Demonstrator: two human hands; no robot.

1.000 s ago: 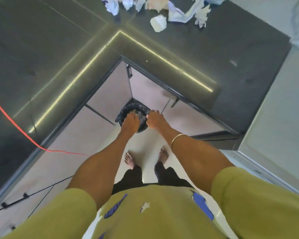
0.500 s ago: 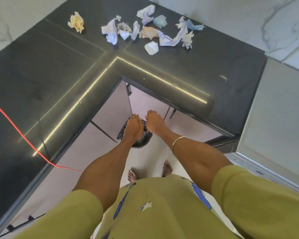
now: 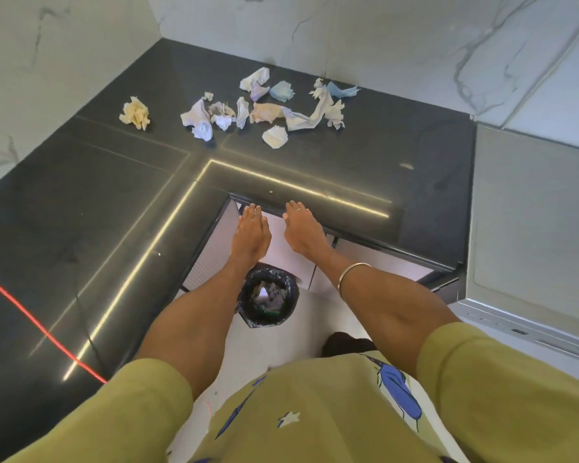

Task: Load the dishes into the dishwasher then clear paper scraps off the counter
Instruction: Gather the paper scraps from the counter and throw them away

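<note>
Several crumpled paper scraps (image 3: 264, 105) lie in a loose heap on the black counter (image 3: 381, 152) near the inner corner; a yellowish scrap (image 3: 135, 112) sits apart to the left. My left hand (image 3: 250, 235) and my right hand (image 3: 303, 233) are stretched forward, palms down, fingers extended and holding nothing, just below the counter's front edge. On the floor beneath my forearms stands a small bin (image 3: 268, 300) with a black liner and paper inside.
A red cable (image 3: 30, 319) crosses the left arm of the counter. Pale cabinet doors (image 3: 214, 252) run under the counter. A grey appliance top (image 3: 532, 228) stands at the right. Marble walls close the corner behind the scraps.
Both hands have lifted away from the bin on the floor and risen to the counter's edge. My view has tilted up, bringing the scraps and the wall into sight.
</note>
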